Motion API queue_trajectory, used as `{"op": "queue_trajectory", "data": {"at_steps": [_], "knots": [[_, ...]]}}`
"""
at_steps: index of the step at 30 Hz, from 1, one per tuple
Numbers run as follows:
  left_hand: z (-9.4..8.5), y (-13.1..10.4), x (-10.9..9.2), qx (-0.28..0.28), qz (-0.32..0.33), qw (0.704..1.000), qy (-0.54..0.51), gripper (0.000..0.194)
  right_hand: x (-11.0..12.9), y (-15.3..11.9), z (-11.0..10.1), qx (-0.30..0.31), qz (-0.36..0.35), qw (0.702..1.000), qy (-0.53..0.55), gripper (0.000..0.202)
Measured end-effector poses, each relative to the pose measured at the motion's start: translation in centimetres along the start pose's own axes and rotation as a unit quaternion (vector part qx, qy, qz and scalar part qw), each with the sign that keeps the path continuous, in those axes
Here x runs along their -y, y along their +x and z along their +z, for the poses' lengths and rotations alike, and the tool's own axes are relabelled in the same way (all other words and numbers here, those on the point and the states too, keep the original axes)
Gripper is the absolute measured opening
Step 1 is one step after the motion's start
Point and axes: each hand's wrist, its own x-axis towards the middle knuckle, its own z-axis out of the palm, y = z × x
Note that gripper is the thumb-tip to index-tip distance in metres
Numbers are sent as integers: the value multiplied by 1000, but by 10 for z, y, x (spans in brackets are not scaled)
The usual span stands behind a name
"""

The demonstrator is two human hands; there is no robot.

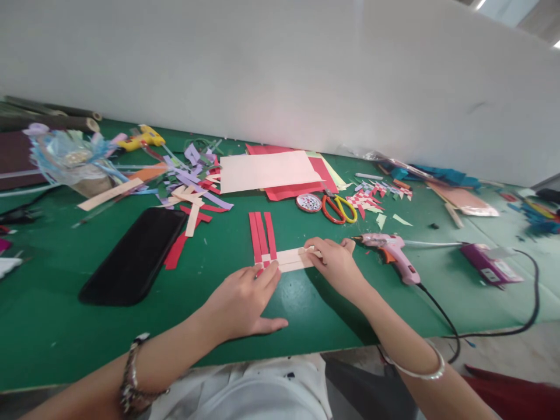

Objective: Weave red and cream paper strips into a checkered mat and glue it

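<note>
Several red paper strips (pixel 263 236) stand upright in my view on the green table, woven at their lower ends with pale peach paper strips (pixel 291 260) that run to the right. My left hand (pixel 247 297) lies over the woven crossing, fingers pressing it down and thumb stretched out to the right; part of the weave is hidden under it. Farther right, my right hand (pixel 335 262) pinches the free ends of the peach strips between thumb and fingers.
A black phone (pixel 135 256) lies left. Behind are paper sheets (pixel 269 169), scissors (pixel 339 207), a round tub of small beads (pixel 308 202) and loose strips (pixel 188 201). A pink glue gun (pixel 391 251) and a purple power block (pixel 490 262) with cords lie right.
</note>
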Motion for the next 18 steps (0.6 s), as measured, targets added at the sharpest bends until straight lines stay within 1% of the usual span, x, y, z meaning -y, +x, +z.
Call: {"op": "queue_trajectory", "data": {"at_steps": [9,13,18], "knots": [[-3,2,0,9,-14,1000,-13,66,1,-1,-1,-14,-2,1000,-14,23],[-2,1,0,12,-17,1000,-15,65,-1,-1,1,-18,-14,1000,-21,23],[-1,2,0,-2,-18,1000,-21,65,-3,-1,2,-11,-28,998,-48,23]]}}
